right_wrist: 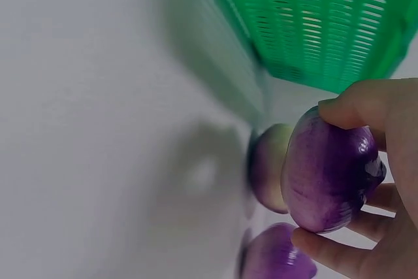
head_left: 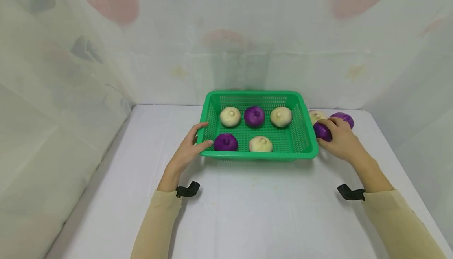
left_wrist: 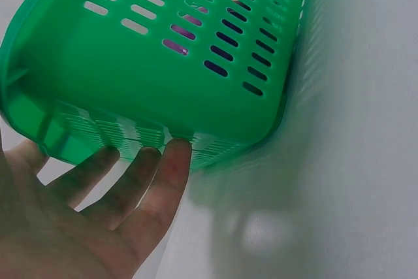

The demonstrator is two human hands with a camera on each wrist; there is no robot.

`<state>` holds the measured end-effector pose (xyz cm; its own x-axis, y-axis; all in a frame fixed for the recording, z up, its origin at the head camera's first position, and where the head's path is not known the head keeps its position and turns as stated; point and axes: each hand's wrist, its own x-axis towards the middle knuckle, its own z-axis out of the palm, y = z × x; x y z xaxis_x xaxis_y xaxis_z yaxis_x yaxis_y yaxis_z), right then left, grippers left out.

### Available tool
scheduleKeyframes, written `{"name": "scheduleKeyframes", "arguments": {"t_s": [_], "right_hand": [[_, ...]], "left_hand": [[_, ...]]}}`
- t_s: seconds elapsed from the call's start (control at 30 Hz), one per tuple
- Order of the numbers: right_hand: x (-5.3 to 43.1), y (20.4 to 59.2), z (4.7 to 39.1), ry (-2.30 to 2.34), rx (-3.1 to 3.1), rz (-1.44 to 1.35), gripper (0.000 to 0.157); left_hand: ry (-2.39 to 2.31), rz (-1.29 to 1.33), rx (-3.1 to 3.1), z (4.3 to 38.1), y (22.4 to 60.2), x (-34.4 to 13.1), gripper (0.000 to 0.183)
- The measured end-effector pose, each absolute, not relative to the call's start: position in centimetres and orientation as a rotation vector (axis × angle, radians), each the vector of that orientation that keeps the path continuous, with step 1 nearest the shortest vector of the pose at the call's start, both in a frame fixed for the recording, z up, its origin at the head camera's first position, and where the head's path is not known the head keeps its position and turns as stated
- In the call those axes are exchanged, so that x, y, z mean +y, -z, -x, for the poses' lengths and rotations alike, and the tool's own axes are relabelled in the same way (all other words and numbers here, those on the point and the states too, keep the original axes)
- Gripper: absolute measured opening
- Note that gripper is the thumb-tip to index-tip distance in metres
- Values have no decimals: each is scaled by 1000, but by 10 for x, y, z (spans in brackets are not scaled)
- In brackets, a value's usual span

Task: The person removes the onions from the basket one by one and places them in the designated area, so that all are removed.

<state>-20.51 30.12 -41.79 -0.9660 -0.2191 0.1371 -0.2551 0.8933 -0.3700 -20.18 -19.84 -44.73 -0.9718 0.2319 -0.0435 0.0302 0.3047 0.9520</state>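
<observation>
My left hand (head_left: pixel 187 149) grips the left end of a green plastic basket (head_left: pixel 258 155), thumb over the rim and several fingertips against the outside of its end wall. Two purple onions (head_left: pixel 254 116) and three cream-white onions (head_left: pixel 281 116) sit inside, spaced apart in two rows. Just outside the basket's right end, my right hand (head_left: pixel 339 139) holds a purple onion (right_wrist: pixel 326 171) between thumb and fingers. Beyond it lie a white onion with a purple side (right_wrist: pixel 269 164) and another purple onion (right_wrist: pixel 277 256), both on the table.
The white-covered table (head_left: pixel 255 204) runs back to a pale patterned cloth wall (head_left: pixel 170 39). Similar cloth hangs along the left and right sides. A black wrist strap mount (head_left: pixel 188 189) sits on each wrist.
</observation>
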Motion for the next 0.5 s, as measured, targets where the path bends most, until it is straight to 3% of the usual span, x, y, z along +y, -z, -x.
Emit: {"name": "scheduleKeyframes", "arguments": {"t_s": [0.27, 0.5], "right_hand": [[303, 429, 205, -590, -3024, -380, 61], [301, 435, 206, -570, -3053, -400, 64]], "left_hand": [[-1748, -237, 2378, 202, 445, -197, 72], [-1750, -220, 2369, 201, 446, -199, 66]]}}
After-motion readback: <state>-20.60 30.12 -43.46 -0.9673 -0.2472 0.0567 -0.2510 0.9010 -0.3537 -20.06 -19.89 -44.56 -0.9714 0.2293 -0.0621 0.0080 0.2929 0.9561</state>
